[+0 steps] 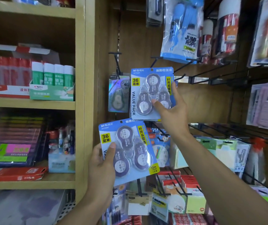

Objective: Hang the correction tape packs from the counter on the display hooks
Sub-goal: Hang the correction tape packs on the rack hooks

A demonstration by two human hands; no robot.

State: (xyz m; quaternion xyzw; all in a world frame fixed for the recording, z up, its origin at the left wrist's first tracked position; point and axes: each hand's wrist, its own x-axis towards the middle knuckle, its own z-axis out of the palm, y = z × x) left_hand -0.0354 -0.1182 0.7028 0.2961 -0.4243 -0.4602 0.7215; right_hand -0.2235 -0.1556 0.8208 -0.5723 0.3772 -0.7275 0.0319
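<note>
A blue correction tape pack (146, 88) with three purple dispensers is up against a black display hook (154, 61) on the brown back panel. My right hand (172, 111) pinches its lower right corner, thumb on the front and fingers behind. Whether the hook passes through the pack's hole I cannot tell. Lower down, my left hand (103, 161) grips a second identical pack (128, 151) by its left edge, thumb across the front. A smaller single-dispenser tape pack (118, 95) hangs on the hook (116, 62) to the left.
Bare black hooks (211, 75) stick out to the right. A blue jump rope bag (181, 30) hangs above. Sticky notes and cards (178, 200) hang below. Wooden shelves on the left hold green glue sticks (52, 77) and red boxes (8, 174).
</note>
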